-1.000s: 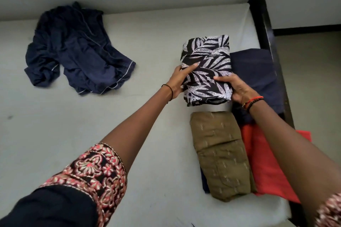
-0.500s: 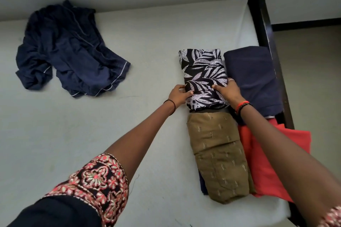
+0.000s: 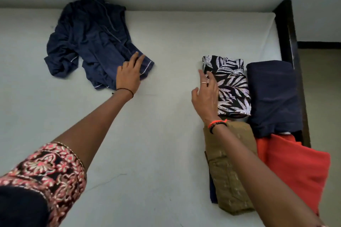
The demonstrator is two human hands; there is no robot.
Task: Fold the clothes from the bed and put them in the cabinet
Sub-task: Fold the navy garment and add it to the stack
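On the far left of the mattress (image 3: 166,143) lies the crumpled navy garment (image 3: 86,42), its bunched folds hiding which part is which (pale piping shows along a few edges). Its long axis runs far to near, slanting right. The left hand (image 3: 129,76) lies on its near right corner, fingers straight and close together, pinching nothing. The right hand (image 3: 205,96) is spread at the left edge of the folded leaf-print piece (image 3: 233,86), gripping nothing; whether it touches cannot be told. That piece lies lengthwise far to near, just beside a folded navy piece (image 3: 273,96). Nearer, the right forearm covers part of an olive fold (image 3: 230,175) and of a red cloth (image 3: 293,167).
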